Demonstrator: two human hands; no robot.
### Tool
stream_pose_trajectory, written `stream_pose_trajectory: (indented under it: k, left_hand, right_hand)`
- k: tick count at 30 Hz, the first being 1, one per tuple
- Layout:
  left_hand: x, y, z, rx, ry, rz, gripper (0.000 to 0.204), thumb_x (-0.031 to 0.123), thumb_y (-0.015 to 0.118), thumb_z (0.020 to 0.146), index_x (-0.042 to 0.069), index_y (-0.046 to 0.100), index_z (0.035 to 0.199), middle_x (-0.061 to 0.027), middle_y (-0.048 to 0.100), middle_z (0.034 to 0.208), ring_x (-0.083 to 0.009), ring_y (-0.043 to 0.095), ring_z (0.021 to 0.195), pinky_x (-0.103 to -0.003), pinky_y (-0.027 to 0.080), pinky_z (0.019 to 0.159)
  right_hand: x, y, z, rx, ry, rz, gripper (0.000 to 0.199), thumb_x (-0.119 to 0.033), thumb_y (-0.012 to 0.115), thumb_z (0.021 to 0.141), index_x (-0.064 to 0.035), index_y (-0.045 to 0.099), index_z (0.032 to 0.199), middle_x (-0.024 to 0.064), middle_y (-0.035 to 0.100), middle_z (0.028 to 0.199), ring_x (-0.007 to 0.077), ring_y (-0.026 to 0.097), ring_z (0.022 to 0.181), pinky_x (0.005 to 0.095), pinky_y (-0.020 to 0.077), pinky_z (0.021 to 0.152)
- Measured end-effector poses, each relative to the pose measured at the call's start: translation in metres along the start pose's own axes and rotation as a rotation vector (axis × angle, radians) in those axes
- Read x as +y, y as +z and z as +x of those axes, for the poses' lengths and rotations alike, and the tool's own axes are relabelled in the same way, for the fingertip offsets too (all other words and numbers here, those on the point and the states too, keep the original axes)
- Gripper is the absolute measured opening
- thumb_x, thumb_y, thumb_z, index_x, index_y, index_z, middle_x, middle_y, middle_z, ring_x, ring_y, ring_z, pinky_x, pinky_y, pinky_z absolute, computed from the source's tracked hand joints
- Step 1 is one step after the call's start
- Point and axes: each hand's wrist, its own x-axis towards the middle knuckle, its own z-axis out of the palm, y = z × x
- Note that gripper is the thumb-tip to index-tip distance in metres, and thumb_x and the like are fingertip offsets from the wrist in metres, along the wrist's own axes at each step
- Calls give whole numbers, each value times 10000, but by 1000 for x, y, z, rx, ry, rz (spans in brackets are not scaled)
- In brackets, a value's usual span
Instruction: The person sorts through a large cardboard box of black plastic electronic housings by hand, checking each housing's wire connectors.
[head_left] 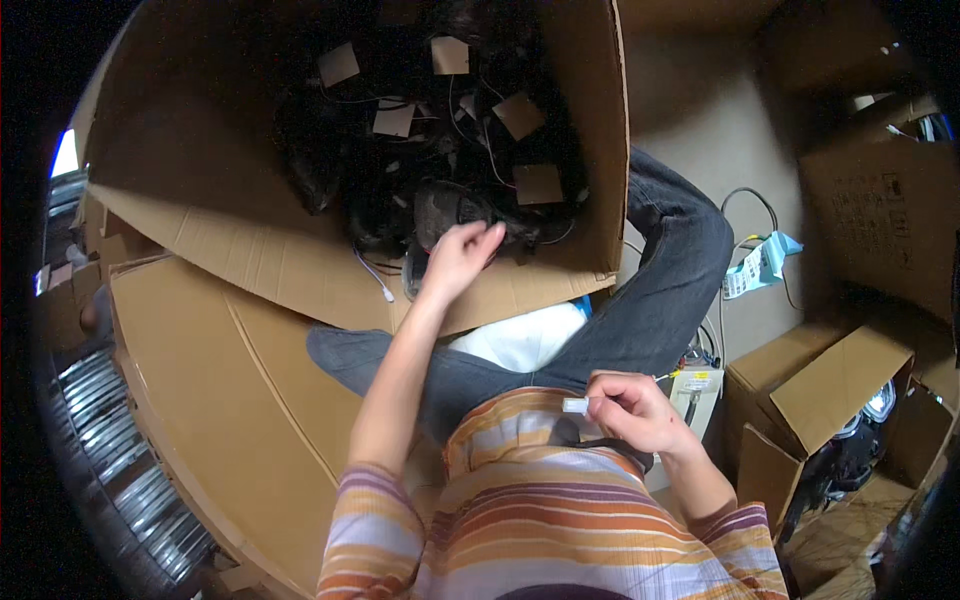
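Two bare hands are engaged at separate points. A small white plug-like piece (575,405) is pinched between thumb and fingertips of the right hand (630,410), which is held close to the chest, above a striped shirt (540,510). A thin cord appears to run from this piece toward the lower right, though its course cannot be followed. The left hand (458,258) is extended forward over the near wall of a large open cardboard box (240,180), with fingers curled loosely downward; whether anything is gripped cannot be told. Directly beneath the fingers a heap of dark devices with black cables (440,160) is contained in the box, each item tagged with a brown paper square. A white cable end (375,280) is draped over the near inner wall, just left of the wrist. Grey trousers (660,290) are seen beside the box. A smaller open cardboard box (830,400) with dark contents is located to the right, well apart from the right hand. Flattened cardboard (220,400) is laid at the left.
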Motion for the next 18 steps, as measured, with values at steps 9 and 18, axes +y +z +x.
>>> stream_pose_trajectory:
  k: [9, 18]
  left_hand:
    - [-15, 83, 111, 349, -548, -1097, 68, 84, 486, 729, 33, 526, 751, -52, 517, 673, -160, 463, 502, -278, 375, 420]
    - [30, 43, 56, 601, 72, -6, 209, 215, 555, 702, 27, 596, 620, -155, 543, 737, -278, 516, 699, -318, 391, 665]
  right_hand:
    - [5, -10, 9, 77, 58, 111, 129, -61, 438, 769, 23, 482, 682, 32, 469, 653, 72, 428, 617, 201, 352, 548]
    - [15, -13, 17, 84, -133, 8, 152, -36, 419, 782, 12, 486, 655, 14, 452, 643, 36, 404, 472, 170, 296, 406]
